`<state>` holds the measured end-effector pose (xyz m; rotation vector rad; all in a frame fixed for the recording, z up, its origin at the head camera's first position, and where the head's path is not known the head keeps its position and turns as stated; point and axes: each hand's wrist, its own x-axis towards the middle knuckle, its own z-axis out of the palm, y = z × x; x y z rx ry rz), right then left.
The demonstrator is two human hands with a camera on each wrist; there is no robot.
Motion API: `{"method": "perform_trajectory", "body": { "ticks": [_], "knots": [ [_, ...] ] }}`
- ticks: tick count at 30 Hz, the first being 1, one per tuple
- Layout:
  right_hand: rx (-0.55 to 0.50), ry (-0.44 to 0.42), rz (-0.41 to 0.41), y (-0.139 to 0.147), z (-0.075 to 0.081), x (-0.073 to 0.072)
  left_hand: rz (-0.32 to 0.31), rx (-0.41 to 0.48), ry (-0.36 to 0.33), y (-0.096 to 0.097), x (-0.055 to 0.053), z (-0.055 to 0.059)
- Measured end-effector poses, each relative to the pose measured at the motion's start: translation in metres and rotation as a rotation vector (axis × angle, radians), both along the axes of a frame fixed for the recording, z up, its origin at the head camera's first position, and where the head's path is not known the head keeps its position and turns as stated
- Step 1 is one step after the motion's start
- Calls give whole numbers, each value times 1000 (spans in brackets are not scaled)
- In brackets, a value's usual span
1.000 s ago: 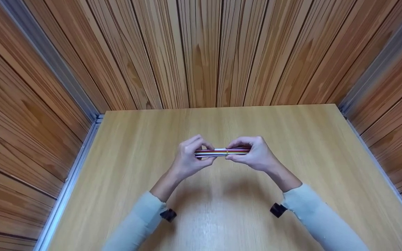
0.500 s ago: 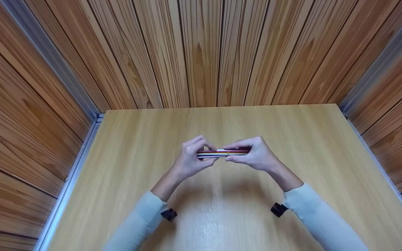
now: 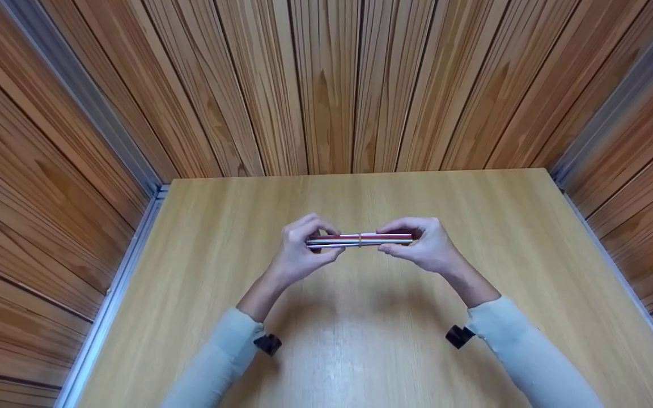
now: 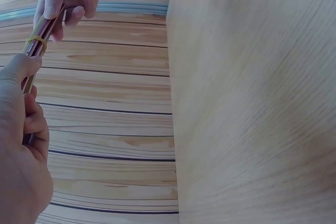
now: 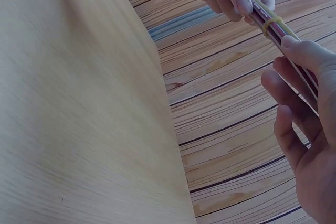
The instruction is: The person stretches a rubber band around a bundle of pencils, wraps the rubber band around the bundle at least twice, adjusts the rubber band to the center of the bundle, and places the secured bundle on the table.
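Note:
A bundle of slim coloured pencils (image 3: 350,240) is held level above the table, with a yellow rubber band (image 3: 360,239) around its middle. My left hand (image 3: 299,249) pinches the left end between thumb and fingers. At the other end, my right hand (image 3: 429,245) grips with the thumb below and fingertips above. Small lettering marks one pencil (image 5: 261,12) in the right wrist view, too small to read. In the left wrist view the rubber band (image 4: 37,40) lies between both hands. The outer pencil ends are partly hidden by the palms.
Beneath the hands spreads a light wooden table (image 3: 219,226). Wood-plank walls (image 3: 332,85) rise behind and at both sides, with metal rails (image 3: 114,289) along the table's sides. A small black camera (image 3: 268,344) sits at each wrist.
Both hands have moved slightly apart and away from me. More of the bundle shows between them. The rubber band has shifted left, and different pencil colours now face the head camera.

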<state>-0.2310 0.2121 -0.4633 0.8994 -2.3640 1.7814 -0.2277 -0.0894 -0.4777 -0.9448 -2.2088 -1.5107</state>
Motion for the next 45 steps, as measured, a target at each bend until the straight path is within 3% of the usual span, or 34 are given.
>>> {"method": "perform_trajectory", "body": {
  "ticks": [11,25,32,39,45],
  "knots": [
    [-12,-37,-25,14,-8,-7,55,-17,-18,-11,-2,-3],
    [24,-119,-63,15,-16,-32,114,-58,-178,-5,-23,-9],
    [35,-122,-90,17,-36,-39,130,-60,-242,-5,-28,-24],
    [62,-197,-129,16,-60,-41,145,-105,-294,-4,-29,-45],
    [73,-280,-123,12,-78,-43,163,-135,-387,-4,-31,-62]
  ]
}}
